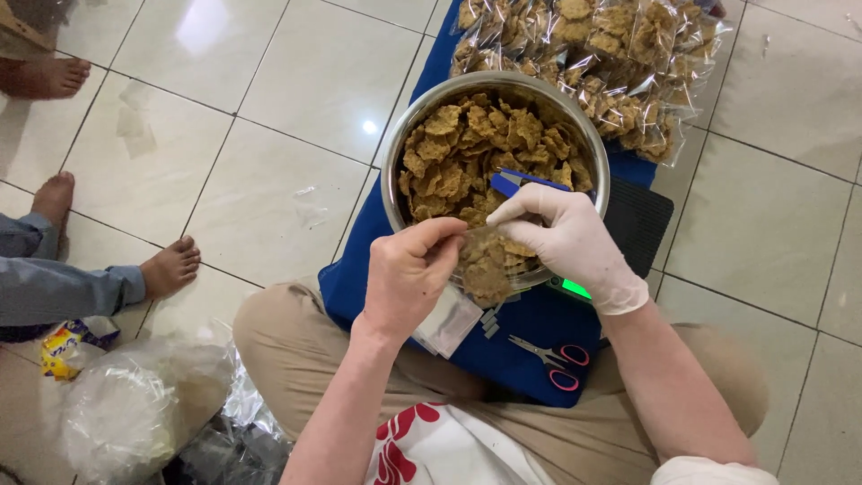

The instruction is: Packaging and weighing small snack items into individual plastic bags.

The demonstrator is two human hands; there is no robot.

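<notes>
Scene was bright and evenly lit from overhead, with lamp glare on the glossy floor tiles (202, 27), a small hotspot near the steel bowl (404, 135), sheen on the plastic bags (628, 54), soft short shadows, slight wide-angle stretch at edges, focus mostly sharp.

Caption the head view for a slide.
Bare left hand and gloved right hand fill a clear bag with crackers over a steel bowl.

Person's bare left hand (409, 274) is curling fingers inward, forearm reaching up from near-left. Gloved right hand (561, 241) is pinching w/ fingertips, forearm angling in from near-right; hands nearly touching.
</notes>
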